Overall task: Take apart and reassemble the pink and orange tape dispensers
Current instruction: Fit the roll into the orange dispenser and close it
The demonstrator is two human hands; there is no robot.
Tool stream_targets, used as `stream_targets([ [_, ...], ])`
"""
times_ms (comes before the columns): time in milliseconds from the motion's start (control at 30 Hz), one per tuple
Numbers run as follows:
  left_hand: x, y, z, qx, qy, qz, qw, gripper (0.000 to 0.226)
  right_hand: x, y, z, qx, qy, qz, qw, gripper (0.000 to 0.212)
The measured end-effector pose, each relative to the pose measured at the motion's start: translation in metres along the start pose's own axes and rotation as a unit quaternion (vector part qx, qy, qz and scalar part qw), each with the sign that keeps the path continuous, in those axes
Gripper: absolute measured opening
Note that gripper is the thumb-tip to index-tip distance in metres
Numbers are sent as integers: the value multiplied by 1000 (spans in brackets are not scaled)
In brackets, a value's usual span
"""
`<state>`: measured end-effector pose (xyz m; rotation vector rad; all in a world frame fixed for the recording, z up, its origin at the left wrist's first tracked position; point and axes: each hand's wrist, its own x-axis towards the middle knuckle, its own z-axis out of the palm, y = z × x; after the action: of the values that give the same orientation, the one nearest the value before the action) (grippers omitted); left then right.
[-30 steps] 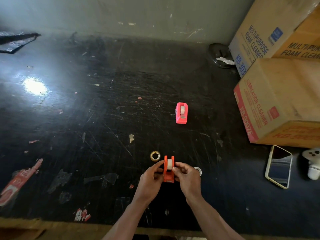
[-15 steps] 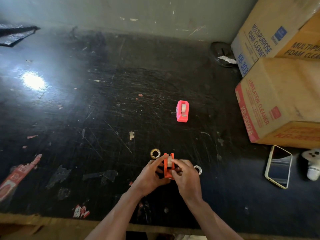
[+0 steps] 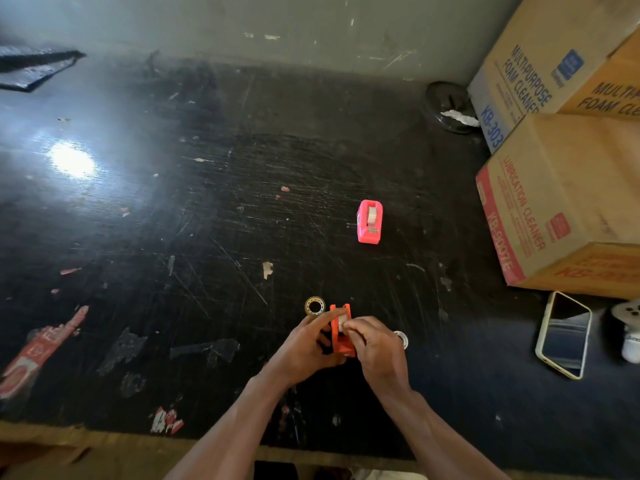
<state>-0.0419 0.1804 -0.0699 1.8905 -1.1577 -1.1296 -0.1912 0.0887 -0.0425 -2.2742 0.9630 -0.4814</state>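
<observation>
The orange tape dispenser [image 3: 341,336] is held just above the black table near its front edge, between both hands. My left hand [image 3: 306,348] grips its left side with the thumb over the top. My right hand [image 3: 375,348] pinches the pale tape roll sitting in the dispenser's top. The pink tape dispenser [image 3: 370,226] stands alone farther back, a roll of tape in it. A yellowish tape roll [image 3: 314,305] lies flat just left of the orange dispenser. A small white ring [image 3: 401,338] peeks out behind my right hand.
Two stacked cardboard boxes [image 3: 568,202] fill the right side. A phone [image 3: 564,334] lies face up in front of them, with a small white object [image 3: 630,330] at the right edge. A dark round lid [image 3: 448,105] rests by the back wall. The black table [image 3: 173,220] is scratched.
Both hands have closed tighter around the orange dispenser and tilted it. My right fingers have moved onto the tape roll at its top. The pink dispenser has not moved.
</observation>
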Motion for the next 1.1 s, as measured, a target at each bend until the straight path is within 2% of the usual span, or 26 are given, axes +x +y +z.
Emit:
stream_targets([
  [700, -3, -3, 7, -29, 49, 19, 998, 77, -20, 13, -2, 55, -76, 20, 995, 17],
  [1100, -6, -4, 3, -13, 20, 19, 1000, 78, -28, 18, -3, 57, -67, 43, 995, 21],
])
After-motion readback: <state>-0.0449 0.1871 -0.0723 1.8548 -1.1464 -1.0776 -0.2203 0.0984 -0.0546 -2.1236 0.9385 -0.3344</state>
